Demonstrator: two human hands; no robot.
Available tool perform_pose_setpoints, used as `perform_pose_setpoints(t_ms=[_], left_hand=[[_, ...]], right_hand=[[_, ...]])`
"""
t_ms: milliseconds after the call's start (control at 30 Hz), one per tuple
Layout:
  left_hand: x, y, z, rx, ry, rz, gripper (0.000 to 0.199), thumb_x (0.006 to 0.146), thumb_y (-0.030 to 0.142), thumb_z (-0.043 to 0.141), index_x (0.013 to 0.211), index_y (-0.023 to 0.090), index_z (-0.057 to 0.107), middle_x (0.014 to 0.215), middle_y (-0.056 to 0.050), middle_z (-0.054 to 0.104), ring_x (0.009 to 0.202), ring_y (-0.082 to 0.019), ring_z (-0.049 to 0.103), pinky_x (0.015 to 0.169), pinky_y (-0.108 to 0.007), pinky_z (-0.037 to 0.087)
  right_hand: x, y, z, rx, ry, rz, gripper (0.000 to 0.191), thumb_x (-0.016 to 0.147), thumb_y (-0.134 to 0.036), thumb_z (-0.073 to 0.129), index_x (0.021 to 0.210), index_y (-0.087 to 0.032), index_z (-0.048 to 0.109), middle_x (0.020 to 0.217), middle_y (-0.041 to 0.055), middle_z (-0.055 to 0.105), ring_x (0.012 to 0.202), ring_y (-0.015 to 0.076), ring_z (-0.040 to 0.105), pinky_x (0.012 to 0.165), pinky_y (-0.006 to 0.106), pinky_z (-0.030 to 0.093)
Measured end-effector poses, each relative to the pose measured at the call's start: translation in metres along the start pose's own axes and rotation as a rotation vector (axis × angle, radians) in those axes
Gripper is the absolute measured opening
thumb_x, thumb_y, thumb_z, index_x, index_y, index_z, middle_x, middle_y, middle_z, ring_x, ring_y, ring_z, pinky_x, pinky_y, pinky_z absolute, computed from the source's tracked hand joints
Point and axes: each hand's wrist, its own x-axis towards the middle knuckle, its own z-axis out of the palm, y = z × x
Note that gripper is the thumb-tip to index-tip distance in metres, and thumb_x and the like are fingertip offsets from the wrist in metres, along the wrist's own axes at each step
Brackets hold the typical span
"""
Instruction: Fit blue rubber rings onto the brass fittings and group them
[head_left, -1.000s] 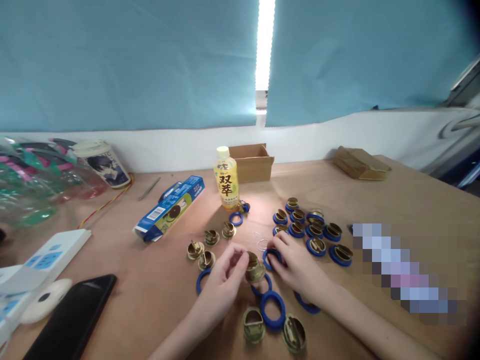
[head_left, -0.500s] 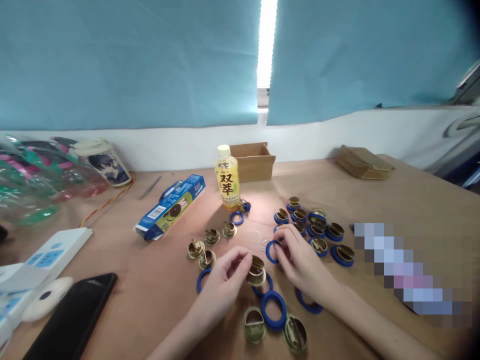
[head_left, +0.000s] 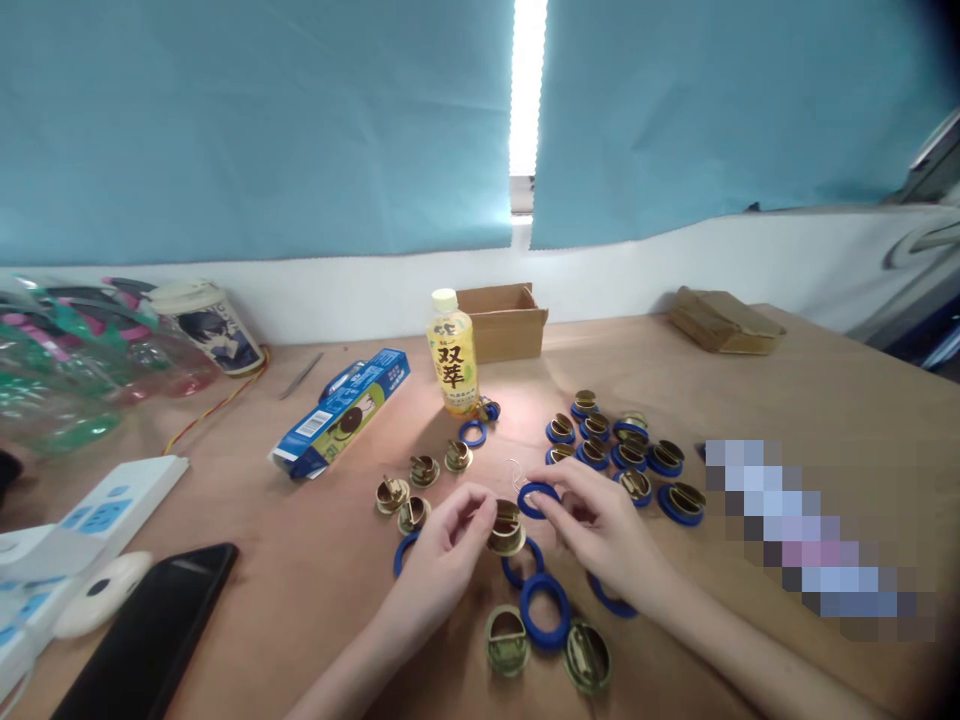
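My left hand (head_left: 446, 545) pinches the edge of a round brass piece (head_left: 507, 530), held just above the table. Close by on its right, my right hand (head_left: 592, 515) grips a blue ring (head_left: 538, 500) between thumb and fingers; ring and brass piece are apart. Below them lie a loose blue ring (head_left: 545, 611) and two brass pieces (head_left: 508, 641), (head_left: 587, 656). Several more brass pieces (head_left: 424, 470) rest left of the hands. Behind my right hand stand several brass pieces seated in blue rings (head_left: 632, 452).
A yellow drink bottle (head_left: 454, 355) stands before an open cardboard box (head_left: 506, 325). To the left are a blue carton (head_left: 341, 412), a black phone (head_left: 150, 635), a white power strip (head_left: 97, 520), a cup (head_left: 210, 330) and spray bottles (head_left: 67, 370). A brown packet (head_left: 724, 322) lies back right.
My right hand has tilted the blue ring flatter and moved it slightly left, closer to the brass piece. The brass piece in my left hand has risen a little.
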Motion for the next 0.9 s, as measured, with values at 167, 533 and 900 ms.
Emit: perform_pose_setpoints(t_ms=[167, 533, 900], left_hand=[[0.0017, -0.005, -0.0012, -0.026, 0.009, -0.009, 0.035, 0.087, 0.054, 0.061, 0.086, 0.019, 0.064, 0.081, -0.001, 0.063, 0.081, -0.019, 0.058, 0.075, -0.026, 0.046], [0.0031, -0.0062, -0.0001, -0.065, 0.003, 0.022, 0.031, 0.084, 0.051, 0.067, 0.084, 0.02, 0.066, 0.078, 0.0, 0.064, 0.077, -0.018, 0.059, 0.072, -0.026, 0.049], [0.0034, -0.0105, 0.0005, -0.229, -0.031, -0.09, 0.038, 0.072, 0.05, 0.08, 0.089, 0.019, 0.064, 0.084, -0.001, 0.068, 0.081, -0.017, 0.067, 0.074, -0.03, 0.058]], right_hand=[[0.0014, 0.0009, 0.0014, 0.081, -0.038, 0.048, 0.015, 0.094, -0.022, 0.055, 0.095, -0.02, 0.07, 0.082, 0.0023, 0.06, 0.064, 0.0138, 0.06, 0.051, 0.024, 0.045], [-0.0062, -0.005, 0.0043, 0.047, -0.054, -0.132, 0.018, 0.096, -0.019, 0.054, 0.106, -0.023, 0.068, 0.107, 0.0079, 0.062, 0.099, 0.0212, 0.063, 0.084, 0.036, 0.056], [-0.0061, -0.0052, 0.0059, 0.012, 0.014, -0.194, 0.02, 0.095, -0.016, 0.053, 0.104, -0.022, 0.07, 0.108, 0.0097, 0.06, 0.099, 0.0227, 0.063, 0.086, 0.04, 0.056]])
